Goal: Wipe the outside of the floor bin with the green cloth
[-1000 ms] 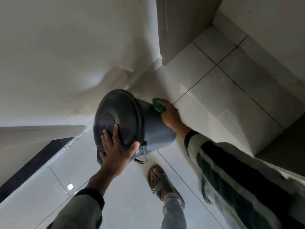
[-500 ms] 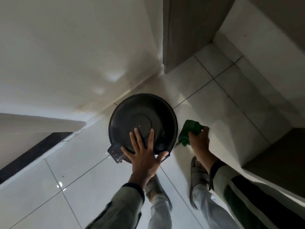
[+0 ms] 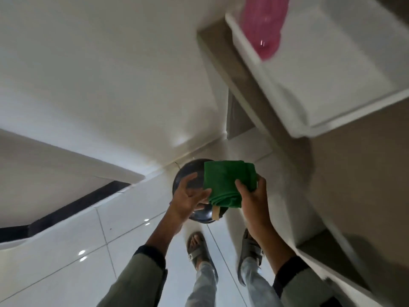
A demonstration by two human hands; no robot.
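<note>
Green cloth (image 3: 228, 181) — folded, pinched in right hand (image 3: 254, 200) above dark round floor bin (image 3: 190, 173). Left hand (image 3: 188, 196) — fingers spread loose, touching cloth's edge.

The view now sits higher than a second ago: the floor bin (image 3: 192, 180) stands upright on the floor tiles (image 3: 124, 220) and looks smaller, seen from straight above, where earlier it was tipped on its side. The left hand (image 3: 188, 200) is off the lid and raised above it, fingers (image 3: 189, 179) spread, thumb touching the green cloth (image 3: 225, 182). The cloth, bunched at the bin's side before, is now a folded pad held up over the lid by the right hand (image 3: 254, 200). A white bench (image 3: 332, 85) with a blurred pink object (image 3: 263, 25) has come into view at upper right. Both sandalled feet now show below.
</note>
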